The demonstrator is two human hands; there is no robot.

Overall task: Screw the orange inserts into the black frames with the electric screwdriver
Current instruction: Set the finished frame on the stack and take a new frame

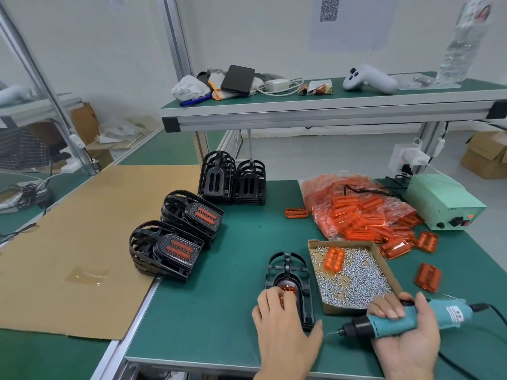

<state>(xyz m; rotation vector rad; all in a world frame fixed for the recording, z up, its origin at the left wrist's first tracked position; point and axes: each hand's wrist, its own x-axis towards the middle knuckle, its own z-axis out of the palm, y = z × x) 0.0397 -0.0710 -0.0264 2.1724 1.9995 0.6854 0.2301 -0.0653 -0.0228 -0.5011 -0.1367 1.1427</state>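
A black frame lies flat on the green mat near the front edge, with an orange insert seated in it. My left hand rests on the frame, its fingers pressing down on the insert. My right hand grips the teal electric screwdriver, held level with its bit pointing left toward the frame, a short gap from my left thumb. A cardboard tray of small silver screws sits just right of the frame, with one orange insert lying in it.
Two stacks of frames fitted with inserts lie at the left, and bare black frames stand behind. A bag of orange inserts with loose ones around it fills the right. A green power box stands far right. Brown cardboard covers the left table.
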